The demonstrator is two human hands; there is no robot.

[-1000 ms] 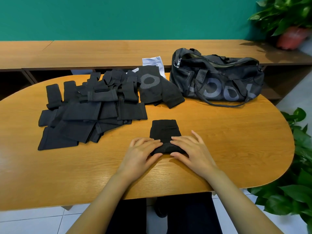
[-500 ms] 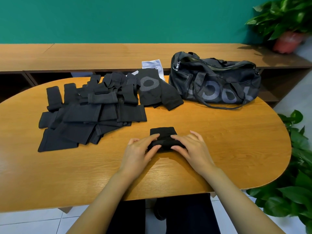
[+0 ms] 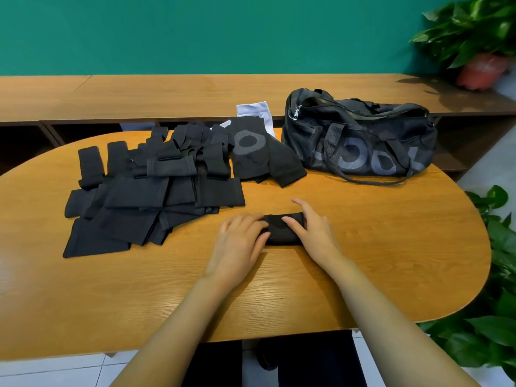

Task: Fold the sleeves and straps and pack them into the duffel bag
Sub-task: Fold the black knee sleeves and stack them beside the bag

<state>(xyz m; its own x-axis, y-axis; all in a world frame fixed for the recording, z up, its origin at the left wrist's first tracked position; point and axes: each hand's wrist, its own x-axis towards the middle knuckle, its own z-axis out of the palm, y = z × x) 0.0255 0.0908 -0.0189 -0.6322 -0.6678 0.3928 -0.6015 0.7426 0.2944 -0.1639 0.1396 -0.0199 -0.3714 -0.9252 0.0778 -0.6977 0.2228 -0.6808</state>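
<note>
A black sleeve lies rolled into a short bundle on the wooden table, in front of me at the centre. My left hand grips its left end, fingers curved over the top and thumb against the near side. My right hand holds the right end, thumb on top and fingers reaching over the far side. The black duffel bag sits at the table's far right, its top zip open. A pile of black sleeves and straps is spread across the far left.
A black knee sleeve with a grey ring and a white sleeve lie between the pile and the bag. A long wooden bench runs behind the table. Potted plants stand at the far right and beside the table's right end.
Both hands have rolled the sleeve away from me: it lay flat and long, and now it is a short thick bundle. The hands moved forward with it.
</note>
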